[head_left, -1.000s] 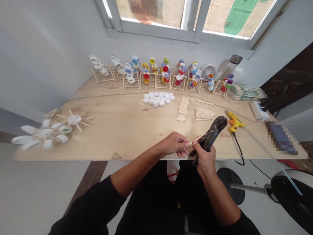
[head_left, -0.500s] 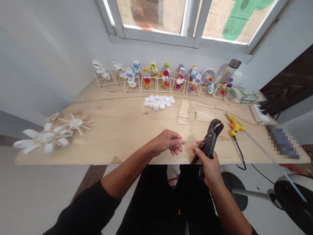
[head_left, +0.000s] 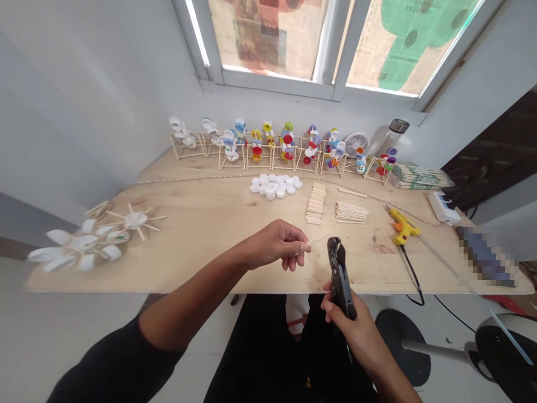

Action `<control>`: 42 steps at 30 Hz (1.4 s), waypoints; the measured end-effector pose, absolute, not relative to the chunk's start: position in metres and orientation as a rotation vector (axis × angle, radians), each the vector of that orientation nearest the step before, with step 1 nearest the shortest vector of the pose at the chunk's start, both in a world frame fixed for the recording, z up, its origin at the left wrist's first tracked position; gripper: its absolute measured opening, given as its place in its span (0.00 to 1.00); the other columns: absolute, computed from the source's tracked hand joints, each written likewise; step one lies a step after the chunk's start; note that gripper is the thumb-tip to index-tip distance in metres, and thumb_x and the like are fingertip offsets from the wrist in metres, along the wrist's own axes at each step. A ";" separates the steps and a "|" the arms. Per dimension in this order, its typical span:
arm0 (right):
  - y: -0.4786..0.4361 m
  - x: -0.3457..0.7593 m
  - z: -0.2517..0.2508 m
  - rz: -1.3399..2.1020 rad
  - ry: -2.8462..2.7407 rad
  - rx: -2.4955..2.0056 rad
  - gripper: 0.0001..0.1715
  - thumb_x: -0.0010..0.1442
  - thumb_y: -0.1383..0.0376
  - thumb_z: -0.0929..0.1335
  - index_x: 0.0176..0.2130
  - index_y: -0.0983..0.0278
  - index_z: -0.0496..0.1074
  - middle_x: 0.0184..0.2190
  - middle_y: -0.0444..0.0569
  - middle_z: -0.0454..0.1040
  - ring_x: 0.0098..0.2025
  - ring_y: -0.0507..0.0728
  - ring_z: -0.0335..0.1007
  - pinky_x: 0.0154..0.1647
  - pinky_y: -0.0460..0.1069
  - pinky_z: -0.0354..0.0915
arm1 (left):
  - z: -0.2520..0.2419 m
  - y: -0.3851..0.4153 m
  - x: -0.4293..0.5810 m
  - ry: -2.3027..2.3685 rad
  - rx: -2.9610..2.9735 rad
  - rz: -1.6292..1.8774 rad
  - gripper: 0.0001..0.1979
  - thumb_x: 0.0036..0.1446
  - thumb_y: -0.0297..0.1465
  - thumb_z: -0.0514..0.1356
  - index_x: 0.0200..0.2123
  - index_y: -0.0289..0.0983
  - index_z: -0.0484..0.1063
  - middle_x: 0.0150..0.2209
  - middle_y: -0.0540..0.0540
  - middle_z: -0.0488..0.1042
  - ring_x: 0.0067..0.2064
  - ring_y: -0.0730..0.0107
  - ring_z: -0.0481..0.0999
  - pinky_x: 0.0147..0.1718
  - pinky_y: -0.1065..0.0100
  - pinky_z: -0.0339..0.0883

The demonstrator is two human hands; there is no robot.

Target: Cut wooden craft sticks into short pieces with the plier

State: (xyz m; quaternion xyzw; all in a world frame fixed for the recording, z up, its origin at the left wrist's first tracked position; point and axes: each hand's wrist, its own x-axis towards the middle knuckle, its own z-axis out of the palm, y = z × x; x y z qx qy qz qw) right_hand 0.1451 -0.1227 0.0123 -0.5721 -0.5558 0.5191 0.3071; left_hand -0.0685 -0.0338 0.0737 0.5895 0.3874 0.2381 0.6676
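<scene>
Surface: pale wooden table (head_left: 201,240) below a window (head_left: 272,42); the white caps (head_left: 271,192) on it serve as landmark.
Thin sticks (head_left: 314,241): on the person's side of the white caps, slightly right; gripped near one end, the longer part projecting rightward past the fingertips.
Left hand (head_left: 289,246): narrow pinch, thumb against index finger, holding the thin sticks above the table.
Dark cutter (head_left: 340,280): person's side of the white caps, further right; head pointing away from the person, just beside the sticks' free tip. Contact cannot be confirmed.
Right hand (head_left: 350,322): wrapped around the cutter's handles.
Stick stacks (head_left: 316,204): two, right of the white caps.
Glue gun (head_left: 403,226): well right of the white caps.
Stick frames (head_left: 287,146): in a row beyond the white caps, bearing coloured cap wheels.
Spoked wheel (head_left: 135,220): well left of the white caps.
Obscured: stick ends inside the left grip; exact stick count; most of the handles, behind fingers; blade opening not readable.
Cut off: window, at the upper edge.
Unreadable: pixelated object (head_left: 486,254), far right of the white caps.
</scene>
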 end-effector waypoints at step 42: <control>-0.123 0.132 0.001 1.245 -1.647 -1.537 0.12 0.58 0.60 0.61 0.41 0.64 0.64 0.25 0.42 0.65 0.24 0.51 0.62 0.27 0.46 0.60 | 0.078 -0.027 -0.051 0.936 1.738 0.301 0.10 0.52 0.30 0.53 0.22 0.34 0.67 0.19 0.51 0.70 0.19 0.78 0.68 0.17 0.77 0.59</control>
